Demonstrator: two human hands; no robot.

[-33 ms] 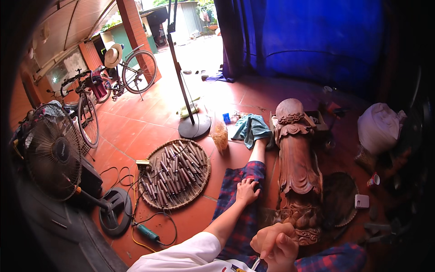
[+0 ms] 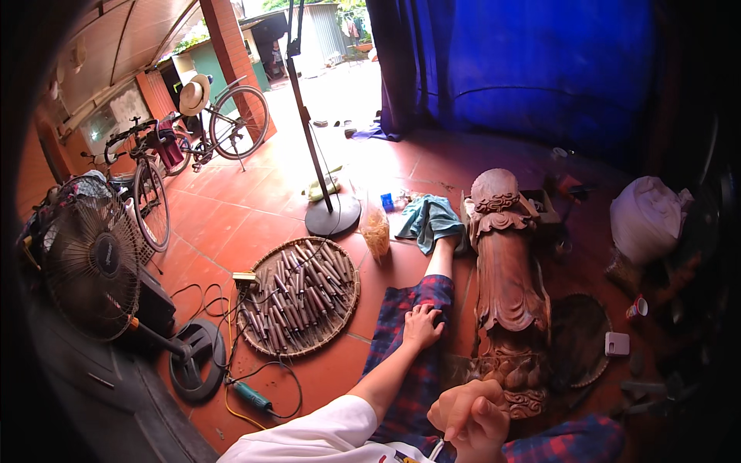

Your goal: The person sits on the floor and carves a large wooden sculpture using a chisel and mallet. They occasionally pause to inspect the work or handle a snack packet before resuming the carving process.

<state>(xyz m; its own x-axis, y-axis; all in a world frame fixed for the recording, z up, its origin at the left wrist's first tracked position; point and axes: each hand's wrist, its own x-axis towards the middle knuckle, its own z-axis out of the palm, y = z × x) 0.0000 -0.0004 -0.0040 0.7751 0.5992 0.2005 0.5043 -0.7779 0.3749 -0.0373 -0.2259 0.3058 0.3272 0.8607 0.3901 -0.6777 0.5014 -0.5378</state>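
My left hand [image 2: 421, 326] lies on my plaid-covered leg [image 2: 394, 332], its fingers spread and holding nothing. Close in front of me my right hand [image 2: 469, 417] is raised with curled fingers; whatever may be inside is hidden. A thin white cord [image 2: 437, 449] hangs beside it. Just beyond the right hand lies a carved reddish-brown wooden figure [image 2: 505, 278], its rounded head end away from me and its scrolled base near my leg. A teal cloth [image 2: 429, 222] covers my outstretched foot.
To the left, a round woven tray [image 2: 353, 301] holds several wood-handled tools [image 2: 293, 297]. A green power tool [image 2: 252, 396] trails cords near a standing fan [image 2: 104, 258]. A lamp stand [image 2: 332, 216] and plastic bag [image 2: 375, 235] stand ahead; a white sack [image 2: 647, 220] sits right.
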